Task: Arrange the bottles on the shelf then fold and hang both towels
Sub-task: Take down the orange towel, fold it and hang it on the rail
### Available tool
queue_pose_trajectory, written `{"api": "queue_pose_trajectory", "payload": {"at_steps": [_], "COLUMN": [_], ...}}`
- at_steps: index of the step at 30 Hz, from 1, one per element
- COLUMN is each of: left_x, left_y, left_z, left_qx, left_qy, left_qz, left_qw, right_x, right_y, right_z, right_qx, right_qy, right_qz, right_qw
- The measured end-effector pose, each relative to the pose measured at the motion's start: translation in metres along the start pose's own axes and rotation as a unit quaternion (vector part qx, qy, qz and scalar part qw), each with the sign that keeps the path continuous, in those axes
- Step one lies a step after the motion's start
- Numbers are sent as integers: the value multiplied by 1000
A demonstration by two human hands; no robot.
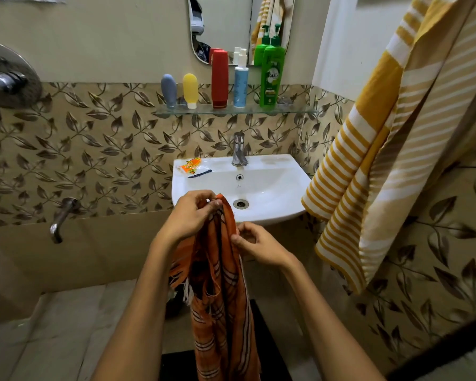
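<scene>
An orange checked towel [221,298] hangs bunched in front of the sink. My left hand [194,213] pinches its top corner. My right hand [256,243] grips its right edge a little lower. On the glass shelf [294,111] stand several bottles in a row: grey [168,90], yellow [190,89], red [219,78], light blue spray [241,83] and green pump [271,74]. A yellow-and-white striped towel [382,149] hangs at the right, its top out of frame.
A white sink [275,188] with a chrome tap [239,149] is straight ahead. An orange packet [191,164] and a dark thin item lie on its left rim. A mirror is above the shelf, shower fittings [7,78] at left, a dark mat [267,350] below.
</scene>
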State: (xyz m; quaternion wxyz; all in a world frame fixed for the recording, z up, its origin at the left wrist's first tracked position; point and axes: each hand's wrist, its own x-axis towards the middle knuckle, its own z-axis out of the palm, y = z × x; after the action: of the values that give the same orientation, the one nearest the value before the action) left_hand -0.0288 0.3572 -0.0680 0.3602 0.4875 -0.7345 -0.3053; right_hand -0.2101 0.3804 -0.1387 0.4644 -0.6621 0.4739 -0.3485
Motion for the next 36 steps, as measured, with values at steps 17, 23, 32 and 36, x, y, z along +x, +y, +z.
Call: {"api": "queue_pose_trajectory", "payload": {"at_steps": [17, 23, 32, 36], "left_x": [-5, -7, -9, -8], "left_y": [2, -2, 6, 8], "left_z": [-6, -1, -3, -8], "left_qx": [31, 118, 81, 71], "left_qy": [-177, -159, -23, 7], "left_qz": [-70, -89, -15, -16], "left_qw": [981, 976, 996, 997], "right_x": [12, 13, -2, -9], "right_y": [-18, -32, -12, 5], "right_z": [16, 12, 8, 11], "right_qx": [-39, -41, 0, -8], "right_qy": [36, 40, 25, 55], "right_qz": [-17, -47, -25, 22], "right_qw": [998, 997, 999, 998]}}
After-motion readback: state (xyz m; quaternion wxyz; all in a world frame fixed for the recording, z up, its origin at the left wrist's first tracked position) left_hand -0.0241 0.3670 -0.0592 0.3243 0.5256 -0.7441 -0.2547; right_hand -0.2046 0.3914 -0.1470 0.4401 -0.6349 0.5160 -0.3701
